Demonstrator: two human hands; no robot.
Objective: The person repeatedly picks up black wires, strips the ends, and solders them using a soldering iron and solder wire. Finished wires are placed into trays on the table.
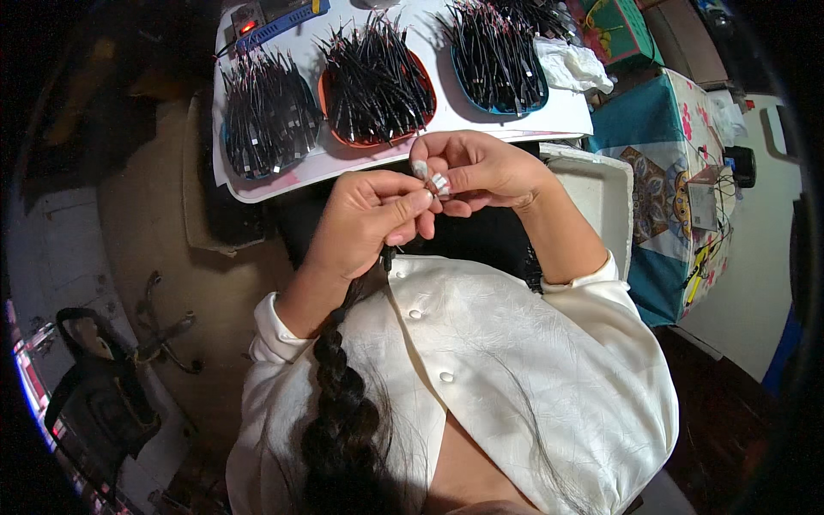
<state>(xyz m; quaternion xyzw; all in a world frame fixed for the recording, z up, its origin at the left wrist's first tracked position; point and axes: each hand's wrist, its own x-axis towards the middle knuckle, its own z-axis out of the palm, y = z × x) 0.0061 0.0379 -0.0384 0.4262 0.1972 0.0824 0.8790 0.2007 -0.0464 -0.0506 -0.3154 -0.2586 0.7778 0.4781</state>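
Close in front of my chest, both hands meet fingertip to fingertip. My left hand [371, 210] is closed in a pinch, and a short black cable [388, 257] shows just beneath it. From the right, my right hand [485, 172] pinches at the same spot, with white wrapping on some fingertips. What lies between the right fingertips is too small and covered to make out. Beyond the hands, bundles of black cables with thin bare-looking wire ends [270, 112] fill a blue tray, an orange tray [433, 94] and a teal tray [508, 111].
The trays stand on a white table [446, 107]. At its far left is a device with a red light [249, 27] beside a blue tool. Crumpled white tissue [575, 67] lies by the teal tray. A white foam box [605, 184] and a cloth-covered surface [639, 283] are at right.
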